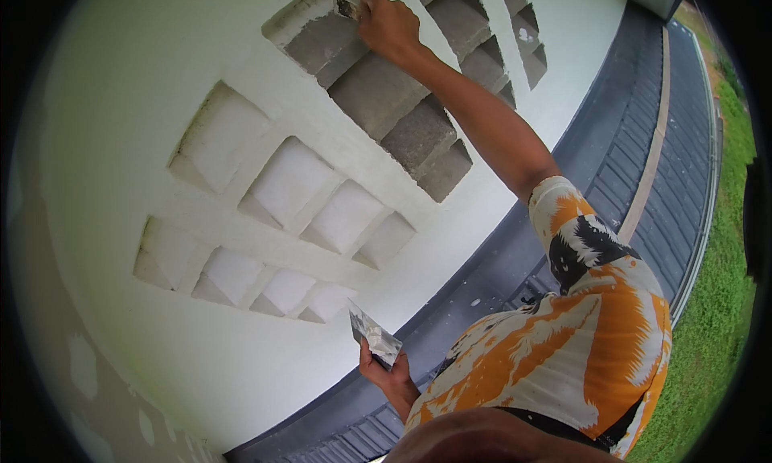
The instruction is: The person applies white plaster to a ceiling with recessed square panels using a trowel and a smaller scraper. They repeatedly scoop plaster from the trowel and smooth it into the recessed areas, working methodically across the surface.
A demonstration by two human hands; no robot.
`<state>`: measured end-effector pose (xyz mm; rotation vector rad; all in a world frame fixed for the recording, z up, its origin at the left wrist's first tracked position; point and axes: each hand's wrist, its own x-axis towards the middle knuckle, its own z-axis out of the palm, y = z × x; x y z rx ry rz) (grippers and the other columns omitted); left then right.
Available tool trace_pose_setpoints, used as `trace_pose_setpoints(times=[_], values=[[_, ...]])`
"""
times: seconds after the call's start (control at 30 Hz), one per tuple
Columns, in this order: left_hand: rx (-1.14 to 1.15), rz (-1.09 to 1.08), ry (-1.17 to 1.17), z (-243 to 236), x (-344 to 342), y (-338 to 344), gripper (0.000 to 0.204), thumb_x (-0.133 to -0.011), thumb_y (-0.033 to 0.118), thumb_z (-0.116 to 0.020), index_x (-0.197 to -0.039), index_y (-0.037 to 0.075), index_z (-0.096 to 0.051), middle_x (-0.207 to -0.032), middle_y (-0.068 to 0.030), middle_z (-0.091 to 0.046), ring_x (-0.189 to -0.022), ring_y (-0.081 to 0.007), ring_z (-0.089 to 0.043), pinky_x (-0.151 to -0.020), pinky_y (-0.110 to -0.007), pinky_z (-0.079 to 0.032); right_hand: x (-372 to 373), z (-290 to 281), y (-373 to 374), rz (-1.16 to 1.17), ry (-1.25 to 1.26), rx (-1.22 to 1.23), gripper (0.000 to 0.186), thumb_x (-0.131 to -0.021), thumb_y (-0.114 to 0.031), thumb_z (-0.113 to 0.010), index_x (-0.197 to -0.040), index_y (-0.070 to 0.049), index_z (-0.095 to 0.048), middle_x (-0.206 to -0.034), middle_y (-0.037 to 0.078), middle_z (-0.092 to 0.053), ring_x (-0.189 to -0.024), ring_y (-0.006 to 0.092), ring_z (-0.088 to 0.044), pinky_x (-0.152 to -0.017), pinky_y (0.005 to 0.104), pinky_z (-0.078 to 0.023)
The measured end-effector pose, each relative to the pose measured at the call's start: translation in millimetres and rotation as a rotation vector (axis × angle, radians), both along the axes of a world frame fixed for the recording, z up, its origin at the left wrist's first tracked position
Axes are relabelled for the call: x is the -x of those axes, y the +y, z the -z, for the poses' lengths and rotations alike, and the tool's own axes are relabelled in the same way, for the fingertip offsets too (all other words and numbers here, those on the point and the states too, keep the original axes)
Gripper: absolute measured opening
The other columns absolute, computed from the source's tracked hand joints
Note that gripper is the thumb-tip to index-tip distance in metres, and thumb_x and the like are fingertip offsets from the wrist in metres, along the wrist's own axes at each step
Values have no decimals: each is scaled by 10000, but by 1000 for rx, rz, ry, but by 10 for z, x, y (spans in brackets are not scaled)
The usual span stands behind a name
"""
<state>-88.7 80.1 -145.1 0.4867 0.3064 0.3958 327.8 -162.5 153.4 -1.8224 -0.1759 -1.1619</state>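
Note:
My right hand [390, 27] is raised to the wall, its fingers closed round a putty knife [346, 9] with a dark, smeared part showing. The knife is at the upper corner of a grey recess [326, 41] with a pale, patchy edge; its tip is hard to make out. Lower down, my left hand [386, 374] grips a broad flat metal filling blade [375, 334], tilted, with white putty smeared over its face. This blade is held in front of the white wall [297, 366], below the rows of recesses.
Several white-coated recesses [291, 181] lie left of the bare grey ones [378, 93]. Dark ribbed roofing [595, 133] runs along the wall's foot, with a long wooden strip [650, 141] on it. Grass [708, 366] lies beyond the roof edge. Pale patches mark a greyish surface [84, 366] at lower left.

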Motion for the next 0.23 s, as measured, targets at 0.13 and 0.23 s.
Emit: trace_pose_setpoints(times=[0.13, 0.23], values=[[-10, 15, -13, -44, -11, -33, 237, -962, 185, -531, -1113, 30, -625, -987, -55, -711, -817, -162, -709, -628, -288, -584, 94, 39, -3, 4, 38, -42, 187, -885, -201, -556, -978, -52, -621, -772, 214, -685, -730, 403, -674, -685, 512, -520], [5, 14, -11, -29, -15, -27, 254, -960, 183, -538, -1139, 22, -618, -988, -59, -713, -820, -163, -711, -632, -291, -586, -72, 49, -29, 35, -59, -15, 213, -889, -238, -566, -1006, -73, -630, -770, 208, -691, -727, 412, -679, -702, 512, -531]])
